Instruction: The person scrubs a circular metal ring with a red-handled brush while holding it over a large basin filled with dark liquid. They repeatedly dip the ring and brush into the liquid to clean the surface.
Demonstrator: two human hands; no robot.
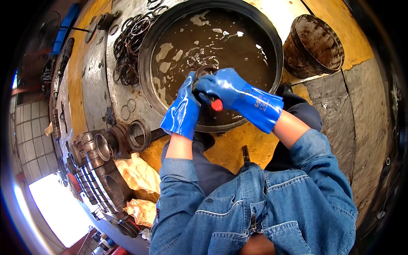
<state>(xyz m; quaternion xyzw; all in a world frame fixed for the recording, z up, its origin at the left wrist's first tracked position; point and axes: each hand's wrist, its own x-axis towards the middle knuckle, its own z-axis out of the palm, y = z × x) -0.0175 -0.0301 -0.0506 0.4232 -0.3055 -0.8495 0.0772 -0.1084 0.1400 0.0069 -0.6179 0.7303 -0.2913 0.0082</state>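
Both of my hands wear long blue rubber gloves and meet over a wide round tub (146, 80) of murky brown liquid. In my right hand (225, 87) is a tool with a red-and-black handle (217, 105); its working end is hidden, so its kind cannot be told. My left hand (185, 102) is closed on a dark metal ring (206, 69), which shows just beyond the fingers. Glove and tool cover most of the ring. Foam patches and shiny ripples float on the liquid around the hands.
Many dark rings (129, 46) lie heaped left of the tub, with thin rings (127, 109) nearer me. Metal cylinders (104, 146) and crumpled brown paper (138, 172) sit at lower left. A dirty bucket (293, 46) stands at right. My legs straddle the tub's near side.
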